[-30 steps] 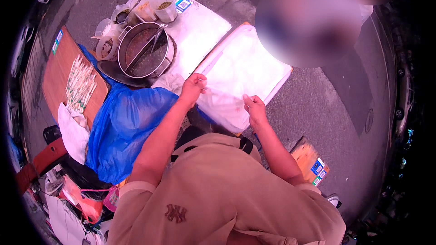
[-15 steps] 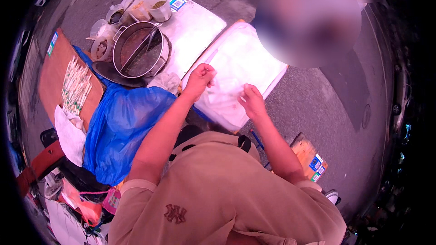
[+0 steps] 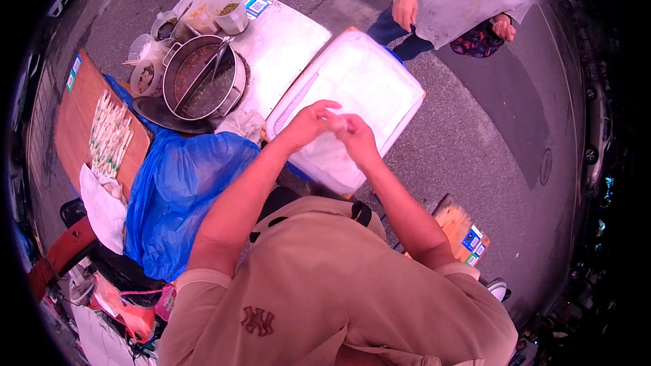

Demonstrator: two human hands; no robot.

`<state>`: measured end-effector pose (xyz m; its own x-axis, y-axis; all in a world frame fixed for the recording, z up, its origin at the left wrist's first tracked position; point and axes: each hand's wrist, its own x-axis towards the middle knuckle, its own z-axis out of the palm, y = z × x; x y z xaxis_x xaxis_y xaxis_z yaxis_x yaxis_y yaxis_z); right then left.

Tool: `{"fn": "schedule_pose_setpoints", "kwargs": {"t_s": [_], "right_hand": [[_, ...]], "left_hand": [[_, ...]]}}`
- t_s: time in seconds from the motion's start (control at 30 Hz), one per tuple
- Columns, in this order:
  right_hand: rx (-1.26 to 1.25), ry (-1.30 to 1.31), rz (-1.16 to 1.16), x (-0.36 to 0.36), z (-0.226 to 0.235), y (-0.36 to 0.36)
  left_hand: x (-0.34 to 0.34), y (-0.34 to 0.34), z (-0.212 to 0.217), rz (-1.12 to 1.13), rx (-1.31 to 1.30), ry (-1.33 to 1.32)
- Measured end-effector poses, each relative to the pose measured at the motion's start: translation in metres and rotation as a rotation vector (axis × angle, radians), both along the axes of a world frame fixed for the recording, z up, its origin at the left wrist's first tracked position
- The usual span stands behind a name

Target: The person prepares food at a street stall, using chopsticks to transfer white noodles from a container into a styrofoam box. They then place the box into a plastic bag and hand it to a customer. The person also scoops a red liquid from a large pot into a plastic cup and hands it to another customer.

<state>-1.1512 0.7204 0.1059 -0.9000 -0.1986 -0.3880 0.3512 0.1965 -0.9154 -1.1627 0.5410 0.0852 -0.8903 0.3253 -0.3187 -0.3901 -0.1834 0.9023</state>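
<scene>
My left hand point(image 3: 310, 126) and my right hand point(image 3: 358, 141) meet in front of me, fingertips pinched close together. Between them is a thin, whitish, see-through piece point(image 3: 334, 123), like a scrap of plastic film; its exact kind is too faint to tell. Both hands are over a box covered with a white cloth point(image 3: 369, 81). Left of it, on a white-topped table point(image 3: 288, 41), stands a divided steel pot point(image 3: 237, 88) holding reddish broth, with metal tongs point(image 3: 220, 57) resting across its divider.
Plastic tubs of condiments point(image 3: 230, 10) stand behind the pot. A blue plastic bag point(image 3: 190, 176) bulges at my left, beside a brown board point(image 3: 71, 122) with many skewer sticks point(image 3: 108, 139). A person point(image 3: 461, 3) stands beyond the box. At right is a wooden board point(image 3: 454, 220).
My hands have come together from apart, the right one moving left toward the left. The person across the box has shifted back and to the right.
</scene>
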Motion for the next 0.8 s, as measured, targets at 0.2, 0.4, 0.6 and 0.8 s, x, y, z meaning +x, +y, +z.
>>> {"fn": "schedule_pose_setpoints", "kwargs": {"t_s": [0.2, 0.4, 0.6, 0.8], "right_hand": [[0.107, 0.028, 0.066, 0.001, 0.005, 0.008], [0.234, 0.066, 0.091, -0.004, 0.04, 0.017], [0.336, 0.272, -0.028, -0.029, 0.035, 0.069], [0.544, 0.469, -0.171, -0.06, 0.032, 0.076]], "left_hand": [[-0.003, -0.016, 0.017, -0.257, -0.403, 0.345], [-0.02, 0.003, -0.008, -0.285, -0.071, 0.105], [-0.052, 0.03, -0.002, -0.081, 0.011, -0.047], [-0.09, 0.068, -0.026, 0.115, 0.19, -0.083]]}}
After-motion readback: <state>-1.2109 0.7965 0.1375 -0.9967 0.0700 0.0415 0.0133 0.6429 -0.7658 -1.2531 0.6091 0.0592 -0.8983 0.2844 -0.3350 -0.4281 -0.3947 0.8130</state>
